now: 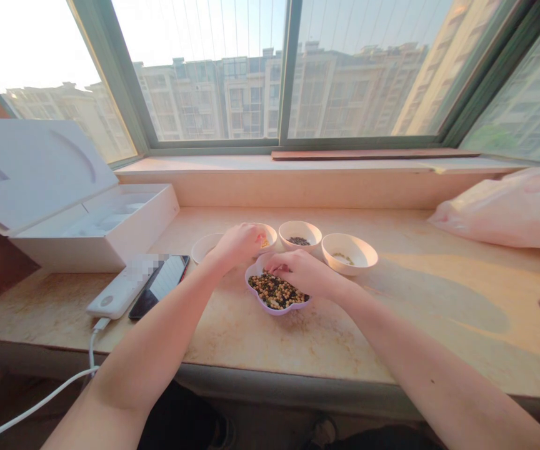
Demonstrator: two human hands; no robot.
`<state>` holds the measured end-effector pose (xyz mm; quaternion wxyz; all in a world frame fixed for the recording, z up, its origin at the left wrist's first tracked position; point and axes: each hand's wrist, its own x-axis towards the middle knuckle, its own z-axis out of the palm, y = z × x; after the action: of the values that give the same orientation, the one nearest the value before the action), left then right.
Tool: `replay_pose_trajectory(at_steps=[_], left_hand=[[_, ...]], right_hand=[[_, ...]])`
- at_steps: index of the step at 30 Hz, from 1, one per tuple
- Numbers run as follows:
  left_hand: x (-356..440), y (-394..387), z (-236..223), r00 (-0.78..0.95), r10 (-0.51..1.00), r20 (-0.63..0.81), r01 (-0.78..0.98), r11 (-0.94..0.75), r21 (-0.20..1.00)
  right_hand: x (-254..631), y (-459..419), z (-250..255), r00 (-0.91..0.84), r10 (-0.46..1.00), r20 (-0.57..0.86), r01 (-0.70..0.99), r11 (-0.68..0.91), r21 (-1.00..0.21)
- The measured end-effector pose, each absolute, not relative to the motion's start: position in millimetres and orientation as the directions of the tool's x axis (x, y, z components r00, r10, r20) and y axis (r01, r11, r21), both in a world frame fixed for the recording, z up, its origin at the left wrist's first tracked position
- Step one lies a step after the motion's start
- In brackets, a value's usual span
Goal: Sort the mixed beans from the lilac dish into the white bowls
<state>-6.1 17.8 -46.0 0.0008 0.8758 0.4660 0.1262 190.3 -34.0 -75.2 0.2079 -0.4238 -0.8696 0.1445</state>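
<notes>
A lilac flower-shaped dish (pixel 275 309) full of mixed beans sits on the stone sill in front of me. My right hand (pixel 298 270) rests over its far rim, fingers pinched together among the beans. My left hand (pixel 238 242) hovers with curled fingers over a white bowl (pixel 268 235) holding yellow beans. Behind the dish stand further white bowls: an apparently empty one (pixel 203 246) on the left, one with dark beans (pixel 300 234), and one with a few greenish beans (pixel 349 252).
An open white box (pixel 87 231) stands at the left, its lid raised. A white power bank (pixel 120 289) with a cable and a black phone (pixel 161 285) lie beside it. A pink plastic bag (pixel 509 210) lies at the right. Windows run along the back.
</notes>
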Motion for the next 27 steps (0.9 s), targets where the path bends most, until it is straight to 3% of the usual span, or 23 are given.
replay_pose_trajectory(at_steps=[3,7,12,15,21,27], left_hand=[[-3.9,11.6,-40.4,0.535,0.805,0.257,0.802,-0.579,0.143],[0.6,4.0,-36.5,0.603,0.756,0.256,0.743,-0.649,0.165],[6.8,-4.1,-40.6,0.731,0.678,0.075,0.662,-0.732,0.16],[9.0,-8.3,-43.0,0.783,0.62,-0.047,0.619,-0.772,0.143],[11.2,-11.5,-43.9,0.809,0.569,-0.146,0.585,-0.803,0.112],[11.0,-10.5,-50.3,0.809,0.572,-0.139,0.588,-0.782,0.204]], right_hand=[[198.5,-27.5,-70.6,-0.448,0.839,0.309,0.669,0.544,-0.506],[216.0,-15.1,-64.6,-0.224,0.895,0.387,0.759,0.409,-0.507],[231.4,-5.9,-63.7,-0.067,0.923,0.38,0.819,0.268,-0.507],[233.3,-5.1,-63.3,-0.088,0.933,0.348,0.852,0.252,-0.459],[232.0,-8.7,-60.4,-0.122,0.943,0.31,0.879,0.247,-0.407],[232.1,-9.1,-59.6,-0.151,0.942,0.299,0.886,0.263,-0.382]])
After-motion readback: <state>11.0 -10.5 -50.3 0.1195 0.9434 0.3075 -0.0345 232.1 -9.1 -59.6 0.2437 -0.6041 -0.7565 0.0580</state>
